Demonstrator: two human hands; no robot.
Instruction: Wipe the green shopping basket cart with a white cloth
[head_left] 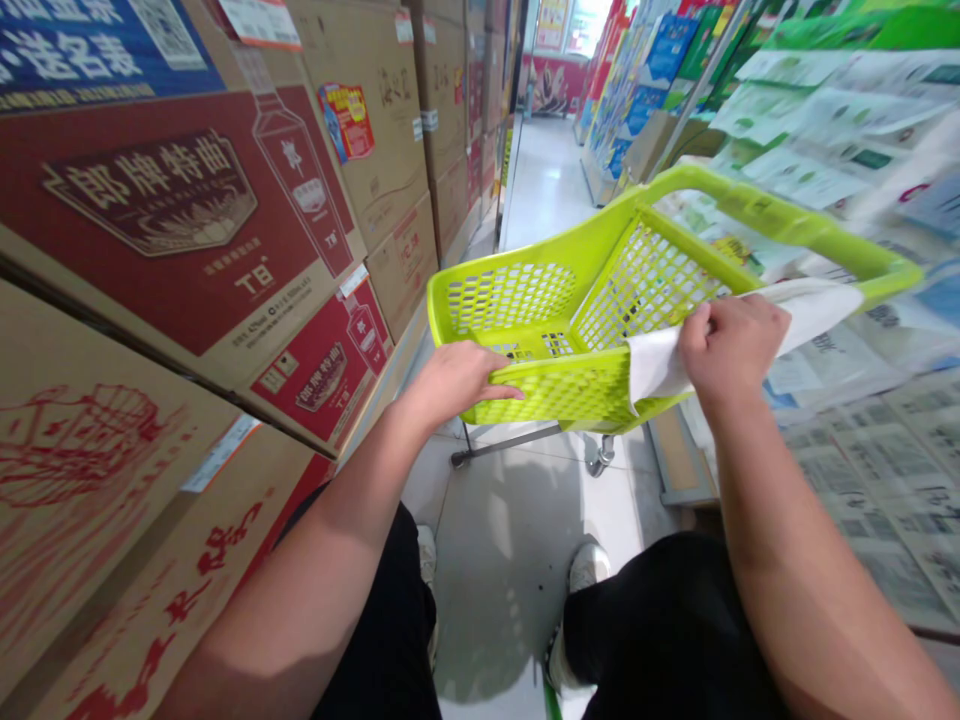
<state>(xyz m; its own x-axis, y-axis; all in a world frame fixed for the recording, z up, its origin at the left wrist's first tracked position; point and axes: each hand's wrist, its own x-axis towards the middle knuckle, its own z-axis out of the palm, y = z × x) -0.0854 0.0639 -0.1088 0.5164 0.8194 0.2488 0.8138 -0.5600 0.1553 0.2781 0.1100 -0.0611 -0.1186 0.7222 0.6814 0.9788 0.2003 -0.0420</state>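
A lime-green shopping cart (510, 268) with perforated plastic walls stands across the aisle before me, its handle (795, 215) toward the right. My left hand (469, 378) grips the near rim at the cart's left end, with fingers over the edge. A white cloth (660, 362) lies draped along the near rim toward the handle. My right hand (735, 340) is closed on this cloth, pressing it against the rim. The visible part of the basket's inside shows only its bare grid floor. A caster wheel (600, 455) shows below.
Stacked cardboard cartons (180, 200) rise close on the left. Packs of white paper goods (847, 130) fill the shelf on the right. The tiled aisle (551, 180) runs ahead past blue boxes (660, 70). My shoes (589, 568) stand on the floor below.
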